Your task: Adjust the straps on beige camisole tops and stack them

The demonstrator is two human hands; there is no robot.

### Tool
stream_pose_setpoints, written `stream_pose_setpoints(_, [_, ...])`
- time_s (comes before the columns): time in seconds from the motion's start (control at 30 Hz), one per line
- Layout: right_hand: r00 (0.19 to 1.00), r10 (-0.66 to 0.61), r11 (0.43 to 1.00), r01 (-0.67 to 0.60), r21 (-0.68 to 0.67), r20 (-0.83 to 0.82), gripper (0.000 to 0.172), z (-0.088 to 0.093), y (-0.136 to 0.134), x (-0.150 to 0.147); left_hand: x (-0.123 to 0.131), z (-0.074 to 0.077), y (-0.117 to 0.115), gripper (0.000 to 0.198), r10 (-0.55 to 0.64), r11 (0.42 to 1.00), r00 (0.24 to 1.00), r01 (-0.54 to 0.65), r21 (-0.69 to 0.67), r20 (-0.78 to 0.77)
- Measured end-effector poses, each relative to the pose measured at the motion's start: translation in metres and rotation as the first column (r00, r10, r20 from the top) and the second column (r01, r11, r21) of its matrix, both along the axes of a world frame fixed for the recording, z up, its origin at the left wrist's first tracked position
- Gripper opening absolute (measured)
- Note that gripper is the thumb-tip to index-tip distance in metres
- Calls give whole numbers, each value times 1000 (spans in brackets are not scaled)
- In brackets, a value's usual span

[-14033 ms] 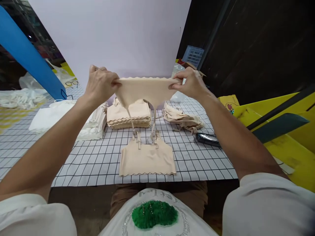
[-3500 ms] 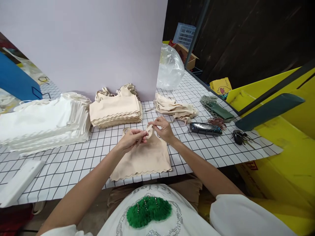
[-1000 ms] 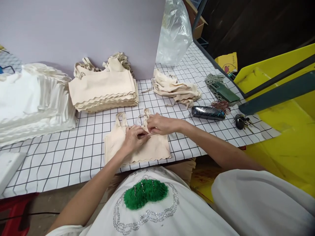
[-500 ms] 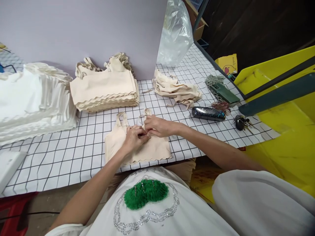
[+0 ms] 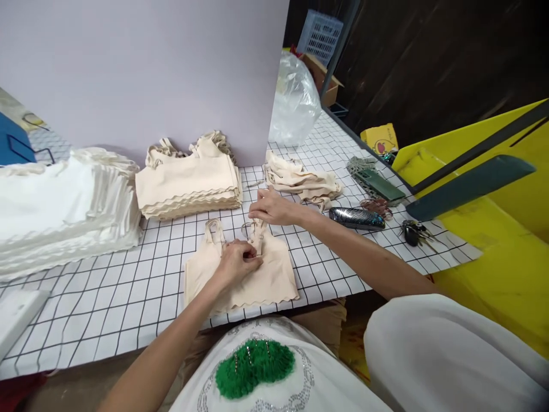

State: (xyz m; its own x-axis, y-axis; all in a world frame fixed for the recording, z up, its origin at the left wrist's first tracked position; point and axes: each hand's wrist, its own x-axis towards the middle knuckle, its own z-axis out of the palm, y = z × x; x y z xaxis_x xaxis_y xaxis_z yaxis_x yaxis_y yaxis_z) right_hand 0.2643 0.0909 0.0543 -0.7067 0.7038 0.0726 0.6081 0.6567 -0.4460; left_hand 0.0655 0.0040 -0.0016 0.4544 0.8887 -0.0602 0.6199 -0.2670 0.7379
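Beige top (image 5: 278, 272) laid flat at the front of the gridded cloth (image 5: 107, 297)

Across the body of the top, the left hand (image 5: 238, 263) is rested with its fingers curled; thumb and fingertips are brought close together at the lower end of the right-side strap (image 5: 259, 232), but whether fabric is pinched between them cannot be told. The right hand (image 5: 274, 207) is bent over the upper end of that strap; its fingertips are partly hidden, so whether the strap is gripped cannot be told either. The left-side strap (image 5: 214, 229) is looped upward.

Behind the top, a stack of beige tops (image 5: 189, 183) is set against a pale upright panel (image 5: 171, 68), flanked by a stack of white garments (image 5: 86, 200) and a crumpled beige pile (image 5: 300, 180).

Beyond the panel's right edge, a clear plastic bag (image 5: 295, 109) is placed on the cloth, its contents not distinguishable. Behind it an open cardboard box (image 5: 330, 94) and a slatted blue crate (image 5: 321, 34) are partly seen; what is held in them cannot be made out. Beside the right forearm, a black patterned case (image 5: 357, 218) is closed, its inside hidden. Near it are placed a green phone (image 5: 380, 186) and keys (image 5: 414, 233).
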Motion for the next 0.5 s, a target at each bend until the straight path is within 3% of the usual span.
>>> stream_pose_setpoints(0.13, [999,-23,995,20,99,31,31,-4,4,-1,-1,-4,0,16,-2,1000,1000,3,29,-12])
stream_pose_setpoints(0.4, [995,-97,989,93,115,26,26,-11,-2,16,-1,-8,2,13,-6,998,999,8,60,-32])
stream_pose_setpoints(0.5, [981,-193,972,192,132,-6,33,-16,-34,11,-9,-9,-12,19,18,967,1000,-17,256,-1])
